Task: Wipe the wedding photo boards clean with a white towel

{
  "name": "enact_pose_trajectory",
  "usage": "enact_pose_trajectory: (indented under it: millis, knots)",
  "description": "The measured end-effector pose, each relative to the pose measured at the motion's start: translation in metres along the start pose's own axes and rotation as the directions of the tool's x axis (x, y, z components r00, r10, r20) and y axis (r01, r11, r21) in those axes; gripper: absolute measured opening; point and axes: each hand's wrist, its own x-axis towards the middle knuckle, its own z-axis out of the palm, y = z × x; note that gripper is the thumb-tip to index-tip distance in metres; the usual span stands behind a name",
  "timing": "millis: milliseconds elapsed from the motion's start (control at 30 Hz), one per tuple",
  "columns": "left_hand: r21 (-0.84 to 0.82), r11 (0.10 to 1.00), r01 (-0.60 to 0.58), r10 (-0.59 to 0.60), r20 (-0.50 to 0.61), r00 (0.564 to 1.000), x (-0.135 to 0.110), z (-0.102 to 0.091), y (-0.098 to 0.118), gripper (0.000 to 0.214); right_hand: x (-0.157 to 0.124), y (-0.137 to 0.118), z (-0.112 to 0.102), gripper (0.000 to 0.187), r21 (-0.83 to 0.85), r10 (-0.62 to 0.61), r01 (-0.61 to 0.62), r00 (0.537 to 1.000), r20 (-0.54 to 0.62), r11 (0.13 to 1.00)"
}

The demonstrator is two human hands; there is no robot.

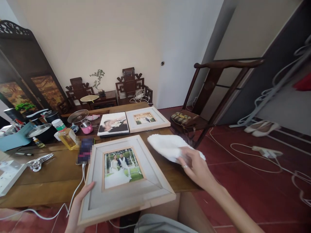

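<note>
A picture frame (155,189) with a pale wooden border and a wide light mat leans tilted at the table's near edge; a photo of two people in wedding clothes sits in its middle. Gripping its left edge is my left hand (79,202), thumb on the front and the other fingers hidden behind. My right hand (194,166), a ring on one finger, is closed on a fluffy white cloth (165,145) just right of the frame, apart from its face. Behind lie a second framed photo (160,121) and a photo album (113,124).
On the wooden table (46,191) to the left are a phone (85,150) with a white cable, a bottle of yellow liquid (65,136), a pink mug (86,127) and a silver hair clip (40,161). A wooden chair (211,76) bearing a checked bag (183,118) stands right. Cables cross the red floor.
</note>
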Motion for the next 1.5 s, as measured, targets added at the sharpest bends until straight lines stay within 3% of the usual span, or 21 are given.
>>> enact_pose_trajectory:
  millis: [133, 300, 367, 533, 700, 767, 867, 933, 1000, 1167, 1267, 1367, 1500]
  knots:
    - [-0.034, 0.994, 0.101, -0.1, 0.026, 0.995, 0.001, 0.01, -0.002, 0.017, -0.009, -0.004, -0.004, 0.02, 0.07, -0.199, 0.187, 0.944, 0.264, 0.98]
    - [-0.032, 0.995, 0.096, -0.094, 0.044, 0.995, 0.006, 0.01, -0.002, 0.012, -0.012, -0.012, -0.004, 0.02, 0.005, -0.303, 0.326, 0.872, 0.385, 0.945]
    - [-0.034, 0.995, 0.098, -0.096, 0.038, 0.995, 0.009, 0.008, -0.002, 0.011, -0.012, -0.011, -0.002, 0.027, -0.044, -0.3, 0.346, 0.864, 0.404, 0.937]
    - [0.025, 0.999, 0.042, -0.044, 0.073, 0.996, 0.007, 0.006, 0.0, 0.025, -0.004, -0.011, 0.01, 0.046, -0.224, -0.199, 0.286, 0.918, 0.344, 0.932]
    - [0.128, 0.99, -0.055, 0.023, 0.237, 0.971, 0.005, 0.015, 0.004, 0.045, 0.017, -0.016, 0.013, 0.046, -0.306, -0.126, 0.265, 0.904, 0.409, 0.914]
    - [0.155, 0.98, -0.126, 0.076, 0.294, 0.953, 0.009, 0.02, 0.003, 0.049, 0.023, -0.017, 0.009, 0.042, -0.258, -0.158, 0.264, 0.917, 0.365, 0.929]
    - [0.246, 0.942, -0.226, 0.135, 0.338, 0.931, 0.02, 0.029, 0.0, 0.05, 0.027, -0.016, -0.003, 0.033, -0.202, -0.187, 0.217, 0.97, 0.158, 0.955]
    - [0.325, 0.9, -0.291, 0.17, 0.354, 0.92, 0.029, 0.035, -0.002, 0.05, 0.03, -0.015, -0.013, 0.023, -0.15, -0.135, 0.136, 0.991, 0.013, 0.979]
    - [0.377, 0.855, -0.357, 0.206, 0.384, 0.9, 0.038, 0.04, -0.003, 0.053, 0.035, -0.014, -0.022, 0.016, -0.051, -0.039, 0.039, 0.999, -0.003, 0.998]
    - [0.429, 0.767, -0.476, 0.264, 0.465, 0.845, 0.046, 0.051, 0.0, 0.053, 0.046, -0.012, -0.027, 0.034, 0.083, 0.116, -0.141, 0.961, 0.25, 0.987]
    - [0.459, 0.724, -0.515, 0.285, 0.48, 0.83, 0.044, 0.055, 0.003, 0.051, 0.043, -0.012, -0.02, 0.046, 0.029, 0.089, -0.104, 0.936, 0.34, 0.994]
    - [0.507, 0.641, -0.577, 0.314, 0.513, 0.799, 0.045, 0.056, 0.005, 0.05, 0.041, -0.015, -0.017, 0.045, -0.023, 0.029, -0.021, 0.904, 0.427, 1.0]
    - [0.596, 0.471, -0.65, 0.392, 0.519, 0.759, 0.055, 0.058, 0.008, 0.049, 0.059, -0.02, -0.034, 0.038, 0.023, 0.011, -0.026, 0.864, 0.504, 0.999]
